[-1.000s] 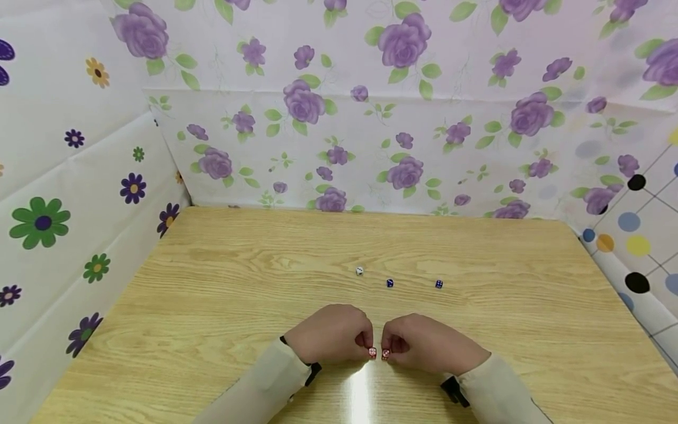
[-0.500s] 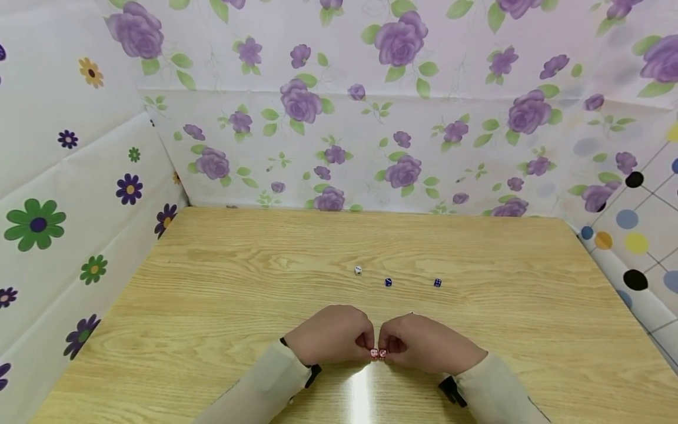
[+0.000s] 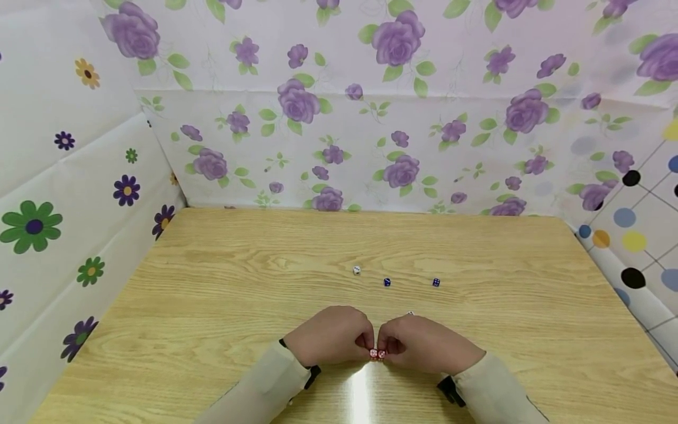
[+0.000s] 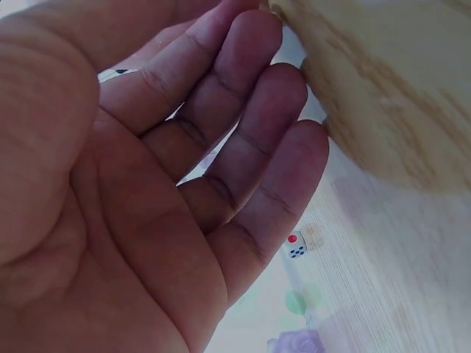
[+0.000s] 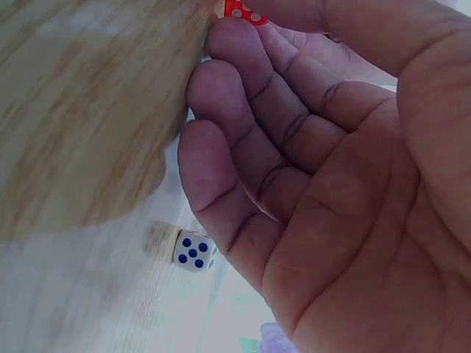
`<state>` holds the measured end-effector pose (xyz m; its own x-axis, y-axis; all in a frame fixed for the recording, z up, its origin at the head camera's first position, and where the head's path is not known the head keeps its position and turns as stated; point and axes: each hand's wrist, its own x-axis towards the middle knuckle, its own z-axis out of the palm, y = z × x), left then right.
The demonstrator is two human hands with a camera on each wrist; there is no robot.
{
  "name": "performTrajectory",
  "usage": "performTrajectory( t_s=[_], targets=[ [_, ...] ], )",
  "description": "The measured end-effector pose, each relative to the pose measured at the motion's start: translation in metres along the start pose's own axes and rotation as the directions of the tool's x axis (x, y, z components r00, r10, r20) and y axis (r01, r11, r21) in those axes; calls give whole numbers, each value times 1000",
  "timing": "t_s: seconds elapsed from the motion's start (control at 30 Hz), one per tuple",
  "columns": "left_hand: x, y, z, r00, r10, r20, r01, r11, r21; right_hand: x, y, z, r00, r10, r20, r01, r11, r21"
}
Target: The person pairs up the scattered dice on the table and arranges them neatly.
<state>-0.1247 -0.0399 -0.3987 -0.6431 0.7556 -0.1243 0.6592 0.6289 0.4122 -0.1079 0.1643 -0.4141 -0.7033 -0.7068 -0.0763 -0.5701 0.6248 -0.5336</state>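
Near the front of the table, my left hand (image 3: 338,335) pinches a red die (image 3: 373,353) between thumb and index finger. Facing it, my right hand (image 3: 426,344) pinches a second red die (image 3: 382,354). Side by side, the two dice show white pips and look to be touching or almost so. Part of a red die (image 5: 245,12) appears at the top of the right wrist view, by the fingertips; in the left wrist view the held die is hidden. A white die (image 5: 193,251) lies just beyond my right hand, mostly covered by it in the head view.
Farther back on the wooden table (image 3: 254,282) lie a white die (image 3: 357,270), a dark blue die (image 3: 387,282) and another dark blue die (image 3: 436,282) to the right. A flowered cloth (image 3: 296,153) hangs along the table's back edge, with patterned cloths at both sides.
My hands have come together, closing the gap between the two red dice. The white die's top edge has come into sight behind my right hand. The view has shifted slightly.
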Motion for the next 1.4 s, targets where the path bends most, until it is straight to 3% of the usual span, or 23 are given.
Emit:
performTrajectory(
  t_s=[1.4],
  targets=[
    [0, -4, 2, 1000, 20, -11, -20, 1000, -16, 2, 1, 0, 1000, 13, 2, -13, 1000, -16]
  ],
)
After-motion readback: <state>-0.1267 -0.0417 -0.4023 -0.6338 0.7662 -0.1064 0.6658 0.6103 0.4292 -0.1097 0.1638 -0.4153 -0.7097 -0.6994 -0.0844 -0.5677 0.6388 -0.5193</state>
